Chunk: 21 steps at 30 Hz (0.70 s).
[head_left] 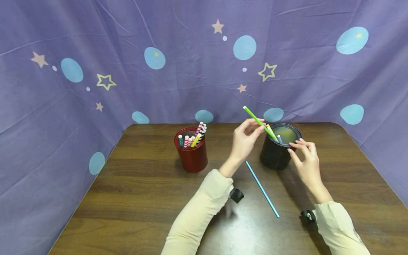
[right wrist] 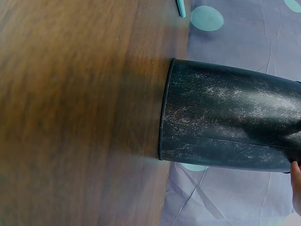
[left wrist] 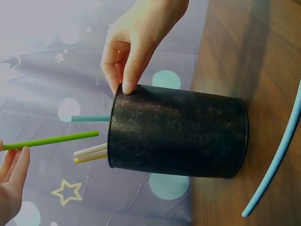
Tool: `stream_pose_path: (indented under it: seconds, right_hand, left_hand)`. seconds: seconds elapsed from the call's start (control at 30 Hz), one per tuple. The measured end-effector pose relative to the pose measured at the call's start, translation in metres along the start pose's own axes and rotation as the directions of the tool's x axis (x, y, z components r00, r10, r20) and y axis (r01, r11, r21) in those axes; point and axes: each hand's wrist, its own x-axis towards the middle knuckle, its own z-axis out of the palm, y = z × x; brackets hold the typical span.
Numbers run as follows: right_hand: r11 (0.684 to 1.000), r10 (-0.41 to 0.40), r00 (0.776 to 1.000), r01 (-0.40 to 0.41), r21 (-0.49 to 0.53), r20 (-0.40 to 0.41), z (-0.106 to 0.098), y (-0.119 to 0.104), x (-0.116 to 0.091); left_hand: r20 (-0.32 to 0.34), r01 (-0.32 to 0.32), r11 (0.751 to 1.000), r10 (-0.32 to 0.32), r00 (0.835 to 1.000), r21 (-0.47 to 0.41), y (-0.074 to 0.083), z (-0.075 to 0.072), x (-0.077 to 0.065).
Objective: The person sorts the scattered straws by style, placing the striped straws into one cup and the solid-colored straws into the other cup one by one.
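My left hand point(head_left: 243, 138) pinches a green straw point(head_left: 255, 117) between thumb and fingers. In the left wrist view the straw's lower end point(left wrist: 91, 134) is just short of the mouth of a black canister point(left wrist: 178, 132), apart from it. My right hand point(head_left: 307, 164) grips the canister's rim, thumb outside and fingers over the edge. A blue straw point(left wrist: 89, 118) and yellow and white straws point(left wrist: 89, 153) stick out of the canister. Another blue straw point(head_left: 262, 189) lies on the table in front of it. The right wrist view shows the canister's side point(right wrist: 225, 117) and one fingertip.
A dark red canister point(head_left: 192, 159) stands on the left, holding several striped and patterned straws point(head_left: 201, 131). The brown wooden table point(head_left: 137, 198) has rounded back corners. A purple curtain point(head_left: 191, 81) hangs behind it. Each sleeve has a small black device point(head_left: 237, 195) by the wrist.
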Motion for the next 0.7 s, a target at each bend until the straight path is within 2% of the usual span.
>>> stream_pose_path:
  seconds: [0.2,0.47,0.7]
  right_hand:
    - [1.0,-0.006,1.0,0.006,0.004,-0.001,0.0,-0.002,0.001]
    - [1.0,0.005,0.999,-0.004,-0.031,0.04,-0.003,-0.003,0.002]
    - [1.0,-0.011,1.0,0.011,0.005,-0.003,-0.001,-0.002,0.001]
  left_hand:
    - [-0.01,0.005,0.999,-0.005,1.0,0.038,-0.006,0.005,0.001]
    - [-0.009,0.057,0.995,-0.056,0.998,0.08,-0.016,0.012,-0.002]
    - [0.013,0.08,0.992,-0.082,0.997,0.101,-0.024,0.013,-0.004]
